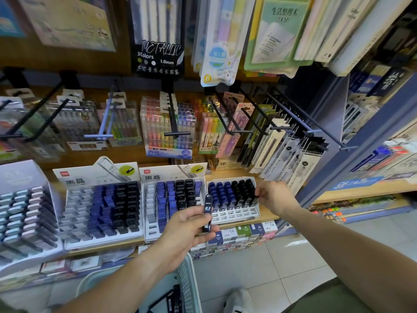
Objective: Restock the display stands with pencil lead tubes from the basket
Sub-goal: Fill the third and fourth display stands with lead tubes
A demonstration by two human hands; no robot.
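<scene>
My left hand (185, 231) grips a dark blue lead tube (208, 213) upright, in front of the middle display stand (173, 199). My right hand (274, 196) pinches a black tube (252, 195) at the right edge of the small right stand (234, 213), which holds blue and black tubes. The large left stand (101, 208) carries grey, blue and black tubes. A pale basket (189, 288) sits below my left arm, with dark tubes (174, 301) lying inside.
Another stand (24, 213) of grey-toned tubes fills the far left. Black pegs (176, 132) with hanging pen packs jut out above the shelf. A blue shelving unit (352, 154) stands to the right. Small boxes (237, 236) line the lower shelf.
</scene>
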